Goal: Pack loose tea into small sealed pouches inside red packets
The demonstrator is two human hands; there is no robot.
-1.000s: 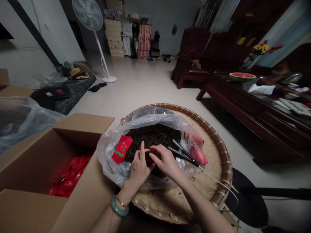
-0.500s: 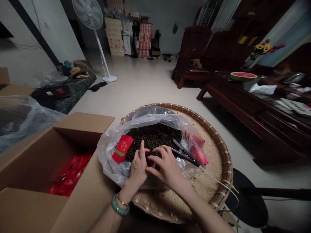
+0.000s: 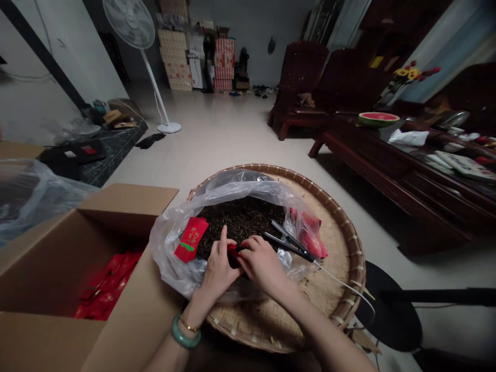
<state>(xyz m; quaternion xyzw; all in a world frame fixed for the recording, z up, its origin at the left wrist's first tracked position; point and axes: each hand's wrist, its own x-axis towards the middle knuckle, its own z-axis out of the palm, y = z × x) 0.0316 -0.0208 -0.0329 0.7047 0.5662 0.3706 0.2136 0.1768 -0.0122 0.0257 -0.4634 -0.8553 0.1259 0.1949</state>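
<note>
My left hand [image 3: 220,266], a green bangle at its wrist, is closed around a small red tea packet [image 3: 233,253], index finger pointing up. Against the packet's right edge my right hand [image 3: 264,262] is closed, fingertips at its opening; the packet's lower part is hidden. Beneath both hands, dark loose tea leaves [image 3: 244,214] fill a clear plastic bag [image 3: 165,248]. Flat red packets [image 3: 191,238] with gold lettering lie on the leaves to the left. To the right rests a black hair straightener [image 3: 295,248] with a white cord, its plates apart.
The bag sits on a round woven bamboo tray [image 3: 355,253]. At left stands an open cardboard box [image 3: 127,199] holding several red packets [image 3: 110,287]. A black round base [image 3: 395,315] is at right. Beyond are a white fan [image 3: 165,111] and a dark wooden table [image 3: 372,160].
My right fingers, spread half a second ago, have closed onto the red packet's edge. The packet is more visible between my hands. The whole view has shifted slightly.
</note>
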